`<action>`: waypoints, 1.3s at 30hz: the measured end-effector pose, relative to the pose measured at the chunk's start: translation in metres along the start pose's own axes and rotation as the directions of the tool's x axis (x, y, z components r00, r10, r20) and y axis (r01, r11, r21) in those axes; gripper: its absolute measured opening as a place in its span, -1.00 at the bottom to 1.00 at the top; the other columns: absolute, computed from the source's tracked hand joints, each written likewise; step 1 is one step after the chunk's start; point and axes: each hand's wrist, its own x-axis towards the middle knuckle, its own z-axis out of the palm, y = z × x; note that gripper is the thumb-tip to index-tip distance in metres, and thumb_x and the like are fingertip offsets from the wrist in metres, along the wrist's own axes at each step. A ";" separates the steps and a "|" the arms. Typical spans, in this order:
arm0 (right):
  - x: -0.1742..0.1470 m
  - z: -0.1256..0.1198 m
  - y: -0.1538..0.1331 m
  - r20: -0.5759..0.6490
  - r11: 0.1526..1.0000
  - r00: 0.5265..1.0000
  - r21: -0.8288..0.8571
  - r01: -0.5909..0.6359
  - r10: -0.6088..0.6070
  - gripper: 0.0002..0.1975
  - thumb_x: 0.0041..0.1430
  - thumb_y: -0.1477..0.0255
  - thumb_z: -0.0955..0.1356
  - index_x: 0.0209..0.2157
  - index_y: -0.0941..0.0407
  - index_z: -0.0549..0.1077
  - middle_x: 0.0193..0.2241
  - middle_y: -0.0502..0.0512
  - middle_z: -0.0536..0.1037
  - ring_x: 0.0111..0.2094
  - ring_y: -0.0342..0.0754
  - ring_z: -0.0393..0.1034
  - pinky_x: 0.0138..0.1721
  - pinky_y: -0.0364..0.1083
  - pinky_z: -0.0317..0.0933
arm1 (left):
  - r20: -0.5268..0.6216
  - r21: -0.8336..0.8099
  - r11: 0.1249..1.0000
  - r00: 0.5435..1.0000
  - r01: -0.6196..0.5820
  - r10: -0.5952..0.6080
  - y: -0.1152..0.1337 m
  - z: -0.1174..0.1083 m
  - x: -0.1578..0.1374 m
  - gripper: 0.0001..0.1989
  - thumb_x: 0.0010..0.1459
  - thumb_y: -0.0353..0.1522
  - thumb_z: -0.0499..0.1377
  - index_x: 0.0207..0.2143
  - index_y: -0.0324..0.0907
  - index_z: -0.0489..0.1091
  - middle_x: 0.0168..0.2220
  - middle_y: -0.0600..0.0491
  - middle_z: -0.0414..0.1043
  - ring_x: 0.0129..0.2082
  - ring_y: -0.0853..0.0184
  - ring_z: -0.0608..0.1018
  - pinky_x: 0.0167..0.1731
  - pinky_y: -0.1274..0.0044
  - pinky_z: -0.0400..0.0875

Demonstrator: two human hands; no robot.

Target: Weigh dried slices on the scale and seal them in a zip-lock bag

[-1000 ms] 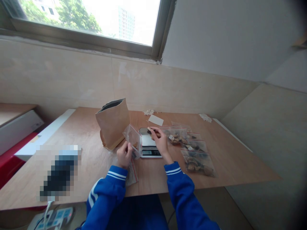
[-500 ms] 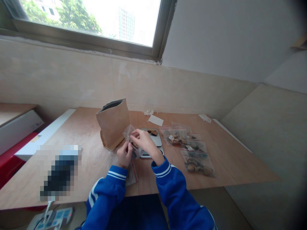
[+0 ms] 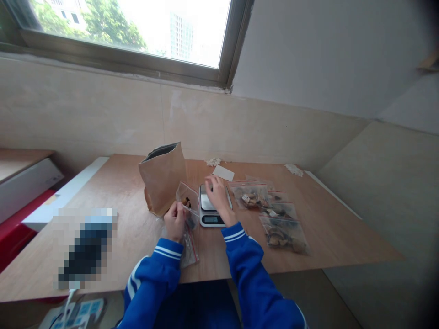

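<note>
My left hand [image 3: 174, 221] pinches the rim of a clear zip bag [image 3: 188, 192], which stands with its mouth apart and brown dried pieces [image 3: 186, 202] inside. Over the pan of a small digital kitchen scale [image 3: 206, 204], my right hand [image 3: 216, 195] has its fingers curled down. A bit of something dark shows between those fingers, but most of it is hidden. The scale's display [image 3: 210, 220] faces me, its digits too small to read. Below my left hand lies another clear zip bag [image 3: 190, 251] with a red seal line.
An upright brown paper bag [image 3: 163, 178] stands open behind my left hand. Several filled zip bags [image 3: 284, 235] lie right of the scale. A white card [image 3: 223, 172] and crumpled tissue [image 3: 213, 161] are at the back. A blurred-out dark object [image 3: 87, 249] with a cable lies left.
My right hand has moved from the zip bag to the scale pan, now covering the brown pieces there. The bag's mouth has widened in my left hand. The display has come into view.
</note>
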 end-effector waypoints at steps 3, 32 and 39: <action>-0.008 0.005 0.037 0.101 0.969 0.992 -0.244 -0.043 0.069 -0.70 0.23 0.46 0.30 0.00 0.15 0.44 0.07 0.33 0.39 0.12 0.18 0.21 0.09 0.14 0.13 | 0.013 0.011 1.000 1.000 0.009 -0.009 0.000 0.000 -0.001 -0.57 0.23 -0.15 0.03 -0.65 -0.13 0.17 -0.71 0.19 0.18 -0.68 0.46 0.24 -0.62 0.59 0.16; 0.002 -0.003 -0.055 0.193 0.808 0.981 0.576 -0.122 0.010 -0.76 0.20 0.27 0.35 -0.17 0.09 0.52 -0.23 0.06 0.61 -0.26 -0.12 0.48 -0.20 -0.14 0.34 | 0.024 0.081 0.995 0.998 -0.059 0.057 -0.005 -0.003 0.000 -0.60 0.24 -0.17 0.03 -0.62 -0.14 0.23 -0.68 0.16 0.24 -0.66 0.43 0.29 -0.57 0.57 0.19; 0.003 0.007 -0.057 0.169 0.930 0.985 0.368 -0.021 -0.045 -0.82 0.23 0.41 0.32 -0.14 0.08 0.48 -0.24 0.07 0.59 -0.20 -0.07 0.45 -0.10 -0.06 0.30 | 0.031 0.062 0.997 0.999 -0.039 0.037 -0.006 -0.003 0.000 -0.59 0.24 -0.16 0.02 -0.62 -0.14 0.22 -0.69 0.17 0.23 -0.67 0.44 0.29 -0.58 0.57 0.20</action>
